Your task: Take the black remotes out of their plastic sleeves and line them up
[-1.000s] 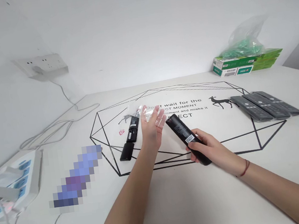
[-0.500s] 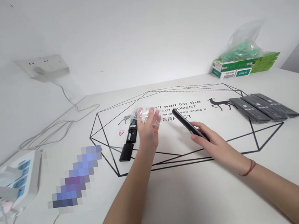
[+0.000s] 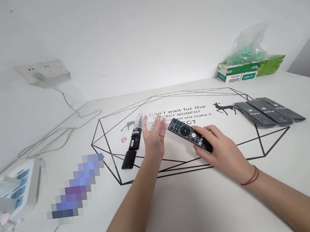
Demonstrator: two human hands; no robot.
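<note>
My right hand [image 3: 217,142] is closed round the lower end of a black remote control [image 3: 187,132], whose buttons face up. Clear plastic film [image 3: 153,121] lies over the fingers of my left hand [image 3: 153,135], which are bent round it. Left of that hand, a second black remote [image 3: 135,137] rests on the table with its battery compartment showing; its upper end is partly behind the film. A black cover piece [image 3: 129,159] lies at its lower end.
Several wrapped remotes [image 3: 267,112] lie side by side at the right. Green and white boxes [image 3: 238,69] with a plastic bag [image 3: 250,46] on top stand by the wall. At the left are a power strip [image 3: 29,187], white cables [image 3: 47,138] and a blurred, pixelated object [image 3: 79,187].
My right hand has turned the remote from its edge so that its button face shows, and its tip has come closer to my left hand. The view has shifted slightly.
</note>
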